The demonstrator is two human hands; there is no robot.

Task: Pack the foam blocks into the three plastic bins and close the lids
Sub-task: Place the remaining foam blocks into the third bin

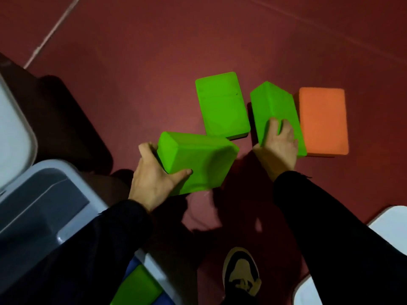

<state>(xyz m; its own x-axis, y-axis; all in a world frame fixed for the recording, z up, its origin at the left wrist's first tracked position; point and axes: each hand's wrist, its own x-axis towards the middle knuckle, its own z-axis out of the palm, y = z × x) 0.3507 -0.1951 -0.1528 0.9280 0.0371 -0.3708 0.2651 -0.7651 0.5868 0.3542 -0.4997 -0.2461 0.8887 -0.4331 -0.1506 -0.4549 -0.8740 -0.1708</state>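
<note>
Left hand (152, 179) grips one green block (196, 160); right hand (278, 142) clutches another green block (273, 106) beside the orange block (323, 121).

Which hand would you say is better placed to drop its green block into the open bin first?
Left, probably: the left hand grips a lifted green block beside the open bin; the right hand is farther away.

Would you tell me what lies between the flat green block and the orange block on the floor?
In the head view, a tilted green block gripped by the right hand lies between the flat green block and the orange block.
</note>
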